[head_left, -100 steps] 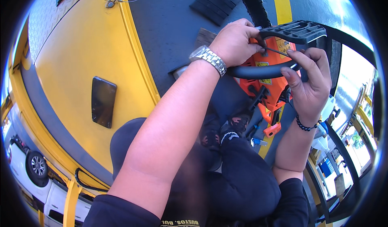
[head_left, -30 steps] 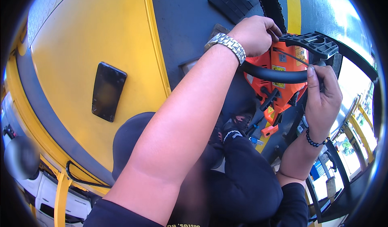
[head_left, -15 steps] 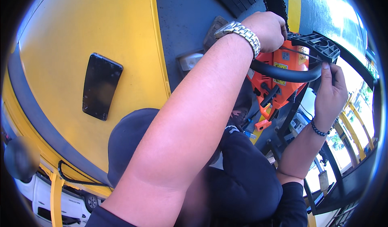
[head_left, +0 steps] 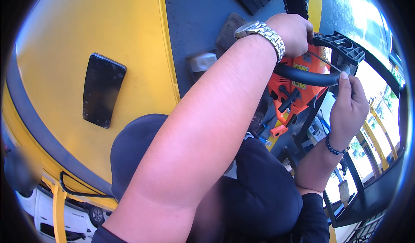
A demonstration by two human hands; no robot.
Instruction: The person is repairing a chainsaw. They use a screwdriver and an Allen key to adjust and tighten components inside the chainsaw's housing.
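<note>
Beyond the right edge of a yellow metal platform (head_left: 140,35) is an orange plastic chainsaw with black handles (head_left: 310,95), its toothed bar (head_left: 295,4) cut off above. The left hand (head_left: 291,34) partly covers it, fingertips hidden; I cannot tell its grip. The right hand (head_left: 351,106) pinches a thin dark rod (head_left: 323,61), far end obscured.

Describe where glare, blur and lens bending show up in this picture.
Head view: glare whitens part of the shiny blue surface at upper right; head view: a dark round shape at lower left is blurred; head view: the yellow panel has a bowed outer edge; head view: the chainsaw looks fairly clear.
</note>
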